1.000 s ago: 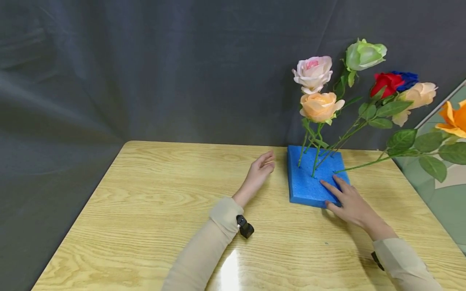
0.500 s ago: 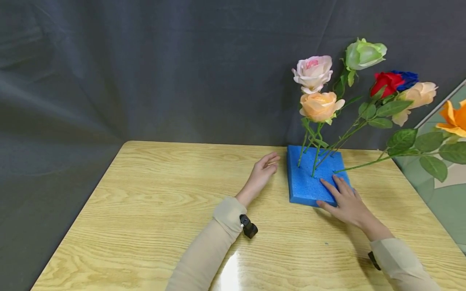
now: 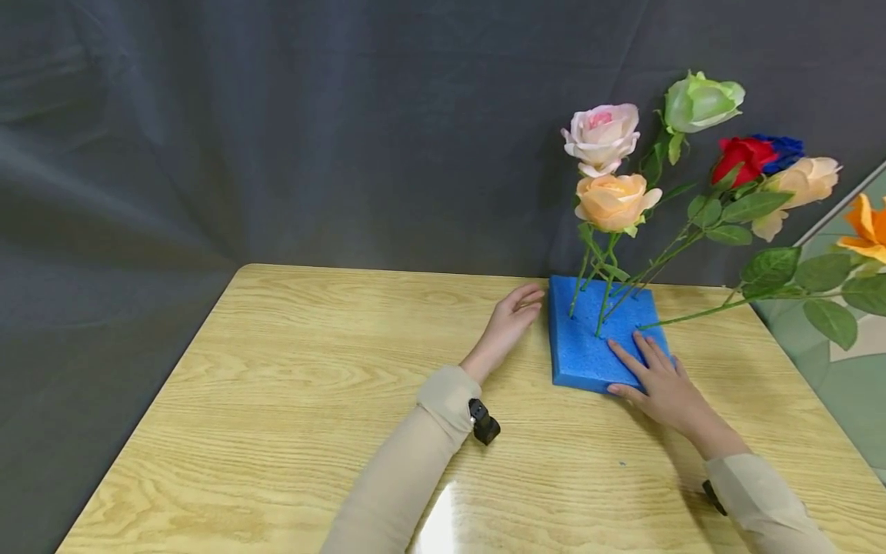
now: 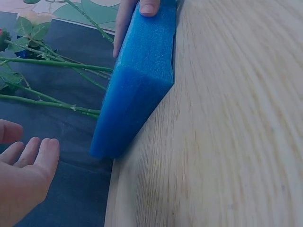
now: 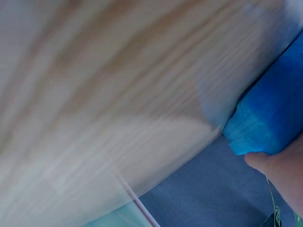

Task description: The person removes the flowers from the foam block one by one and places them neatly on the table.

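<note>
A blue foam block (image 3: 577, 358) lies on the table, with several artificial roses standing in it by their stems. My right hand (image 3: 667, 388) rests with spread fingers on its front right corner, thumb at the front edge. Just left of the block is my left hand (image 3: 512, 319), fingers loosely bent and holding nothing. The left wrist view shows a gap between that hand (image 4: 26, 179) and the block (image 4: 128, 94). Blossoms include a pink-white rose (image 3: 601, 138), a peach rose (image 3: 614, 204), a green rose (image 3: 702, 104) and a red rose (image 3: 744, 160).
An orange flower (image 3: 868, 227) leans out past the table's right side on a long, leafy stem. A dark cloth (image 3: 388, 138) hangs behind the wooden table (image 3: 298, 400). Each wrist carries a small black camera (image 3: 484, 422).
My left hand has moved right, closer to the block's left side. The right hand has stayed on the block with only a slight finger shift. The block and roses keep their arrangement.
</note>
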`<state>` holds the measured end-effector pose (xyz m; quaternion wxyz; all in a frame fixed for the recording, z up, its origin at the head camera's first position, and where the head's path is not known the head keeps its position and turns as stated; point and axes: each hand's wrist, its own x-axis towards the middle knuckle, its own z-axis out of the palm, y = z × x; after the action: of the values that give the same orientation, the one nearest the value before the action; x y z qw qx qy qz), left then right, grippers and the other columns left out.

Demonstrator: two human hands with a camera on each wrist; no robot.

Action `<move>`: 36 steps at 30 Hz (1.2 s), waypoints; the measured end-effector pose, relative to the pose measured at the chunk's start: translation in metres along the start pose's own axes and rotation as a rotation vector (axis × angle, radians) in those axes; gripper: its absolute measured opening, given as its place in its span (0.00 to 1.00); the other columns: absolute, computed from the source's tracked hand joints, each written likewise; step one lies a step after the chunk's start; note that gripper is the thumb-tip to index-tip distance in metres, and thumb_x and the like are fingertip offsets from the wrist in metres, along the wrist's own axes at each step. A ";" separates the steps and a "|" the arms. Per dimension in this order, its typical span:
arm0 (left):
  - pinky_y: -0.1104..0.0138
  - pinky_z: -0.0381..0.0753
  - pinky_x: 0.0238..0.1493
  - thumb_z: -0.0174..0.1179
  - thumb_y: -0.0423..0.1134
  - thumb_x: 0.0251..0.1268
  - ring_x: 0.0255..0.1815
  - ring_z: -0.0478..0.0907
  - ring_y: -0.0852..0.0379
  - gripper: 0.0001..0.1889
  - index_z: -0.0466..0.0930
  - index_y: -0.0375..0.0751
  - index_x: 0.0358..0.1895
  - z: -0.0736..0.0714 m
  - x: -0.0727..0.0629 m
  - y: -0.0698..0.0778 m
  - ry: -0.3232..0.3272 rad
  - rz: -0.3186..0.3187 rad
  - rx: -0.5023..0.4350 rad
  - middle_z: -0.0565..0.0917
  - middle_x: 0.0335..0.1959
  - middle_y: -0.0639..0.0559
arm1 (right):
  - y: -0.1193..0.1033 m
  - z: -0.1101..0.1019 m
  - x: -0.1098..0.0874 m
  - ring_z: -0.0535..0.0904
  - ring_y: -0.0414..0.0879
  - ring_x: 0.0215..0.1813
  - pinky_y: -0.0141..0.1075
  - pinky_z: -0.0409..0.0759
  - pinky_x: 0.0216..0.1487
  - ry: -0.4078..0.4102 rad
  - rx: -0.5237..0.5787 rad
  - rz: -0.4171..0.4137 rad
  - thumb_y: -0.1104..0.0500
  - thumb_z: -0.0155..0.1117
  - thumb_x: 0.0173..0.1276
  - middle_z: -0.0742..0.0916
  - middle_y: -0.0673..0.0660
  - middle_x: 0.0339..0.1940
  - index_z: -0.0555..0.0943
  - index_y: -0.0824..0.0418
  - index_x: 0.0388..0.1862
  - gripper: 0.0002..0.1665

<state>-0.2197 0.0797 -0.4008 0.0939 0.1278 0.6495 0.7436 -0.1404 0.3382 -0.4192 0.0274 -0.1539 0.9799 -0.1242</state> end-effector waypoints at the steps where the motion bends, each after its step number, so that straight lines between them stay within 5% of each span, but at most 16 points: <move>1: 0.58 0.72 0.67 0.46 0.27 0.70 0.67 0.69 0.41 0.25 0.63 0.34 0.69 0.002 0.001 0.000 0.000 0.001 0.006 0.70 0.67 0.35 | 0.001 0.000 0.000 0.43 0.73 0.75 0.75 0.46 0.65 0.004 -0.003 -0.008 0.39 0.54 0.69 0.51 0.76 0.75 0.47 0.46 0.79 0.45; 15: 0.58 0.69 0.70 0.43 0.26 0.70 0.73 0.63 0.46 0.27 0.59 0.39 0.73 0.023 0.011 -0.001 -0.058 -0.061 0.004 0.67 0.71 0.42 | 0.010 0.004 0.002 0.50 0.74 0.73 0.74 0.53 0.62 0.057 -0.038 -0.091 0.41 0.56 0.69 0.57 0.77 0.73 0.50 0.43 0.78 0.43; 36: 0.61 0.69 0.70 0.46 0.24 0.66 0.76 0.57 0.52 0.33 0.54 0.43 0.75 0.042 0.019 -0.006 -0.076 -0.081 0.024 0.60 0.76 0.48 | 0.011 0.006 0.000 0.51 0.75 0.73 0.75 0.52 0.62 0.071 -0.027 -0.084 0.42 0.56 0.69 0.57 0.77 0.73 0.51 0.44 0.78 0.43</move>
<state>-0.2248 0.1260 -0.4001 0.1468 0.1307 0.6588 0.7262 -0.1428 0.3470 -0.4276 -0.0147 -0.1908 0.9745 -0.1172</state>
